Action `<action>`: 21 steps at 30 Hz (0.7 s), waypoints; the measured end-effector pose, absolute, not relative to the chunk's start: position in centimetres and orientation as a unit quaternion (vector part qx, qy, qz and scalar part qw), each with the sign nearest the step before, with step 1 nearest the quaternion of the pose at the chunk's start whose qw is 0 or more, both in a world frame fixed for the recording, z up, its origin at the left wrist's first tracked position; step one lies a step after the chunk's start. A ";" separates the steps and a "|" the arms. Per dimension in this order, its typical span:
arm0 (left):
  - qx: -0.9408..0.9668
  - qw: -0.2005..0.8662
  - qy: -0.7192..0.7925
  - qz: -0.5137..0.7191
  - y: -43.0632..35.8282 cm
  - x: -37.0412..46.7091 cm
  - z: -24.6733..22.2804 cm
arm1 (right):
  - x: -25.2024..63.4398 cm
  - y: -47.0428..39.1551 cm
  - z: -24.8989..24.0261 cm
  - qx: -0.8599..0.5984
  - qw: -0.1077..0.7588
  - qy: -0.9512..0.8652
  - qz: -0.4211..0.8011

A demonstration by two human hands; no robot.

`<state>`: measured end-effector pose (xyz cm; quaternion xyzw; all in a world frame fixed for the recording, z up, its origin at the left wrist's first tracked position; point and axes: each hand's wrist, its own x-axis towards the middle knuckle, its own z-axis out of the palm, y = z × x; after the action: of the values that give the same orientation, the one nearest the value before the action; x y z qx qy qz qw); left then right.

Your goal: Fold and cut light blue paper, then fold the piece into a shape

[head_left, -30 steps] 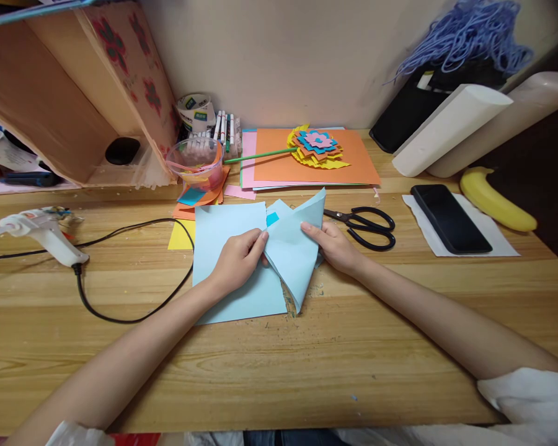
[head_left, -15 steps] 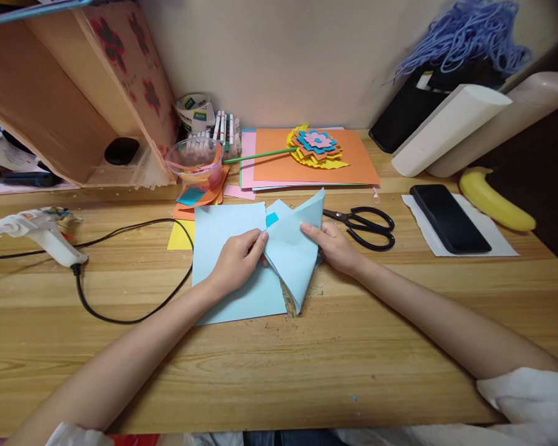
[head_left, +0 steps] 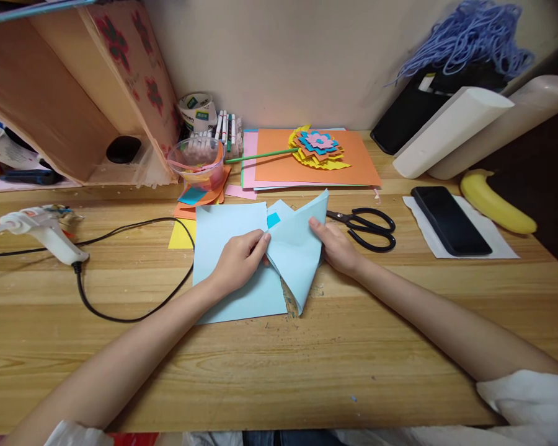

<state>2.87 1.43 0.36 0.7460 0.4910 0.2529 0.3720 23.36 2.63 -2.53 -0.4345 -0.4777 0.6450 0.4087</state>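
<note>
A light blue sheet of paper (head_left: 299,248), folded over on itself into a pointed shape, is held between both hands above the table. My left hand (head_left: 240,259) pinches its left corner, thumb on top and fingers mostly hidden below. At its right edge my right hand (head_left: 338,245) grips the paper, thumb in front and fingers behind. Under my left hand and forearm lies a flat light blue sheet (head_left: 230,226) with a rough right edge. A small bright blue piece (head_left: 273,220) shows just behind the folded paper. Black-handled scissors (head_left: 369,228) lie right of my right hand, blade tips hidden.
A white glue gun (head_left: 46,232) with a looping black cord lies at left. Behind are a clear plastic cup (head_left: 198,164), a paper flower (head_left: 318,145) on orange sheets (head_left: 367,167), and markers (head_left: 225,127). A phone (head_left: 451,220) and banana (head_left: 497,201) lie at right.
The folded paper's right side has shifted slightly to the right, and my right thumb has moved a little up and right along it. My left hand keeps its pinch.
</note>
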 end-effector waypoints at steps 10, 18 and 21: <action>0.749 0.369 0.491 0.248 1.4 2.9 0.3 | 23.2 2.3 -1.6 -0.449 0.378 -0.510 0.628; 0.752 0.363 0.492 0.245 1.4 2.9 0.4 | 23.2 2.1 -1.5 -0.466 0.367 -0.575 0.563; 0.752 0.367 0.492 0.240 1.5 2.9 0.4 | 23.3 2.1 -1.6 -0.466 0.364 -0.581 0.559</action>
<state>2.93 1.46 0.38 0.7517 0.4923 0.2403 0.3672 23.28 2.08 -1.61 -0.4658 -0.5814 0.5593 0.3636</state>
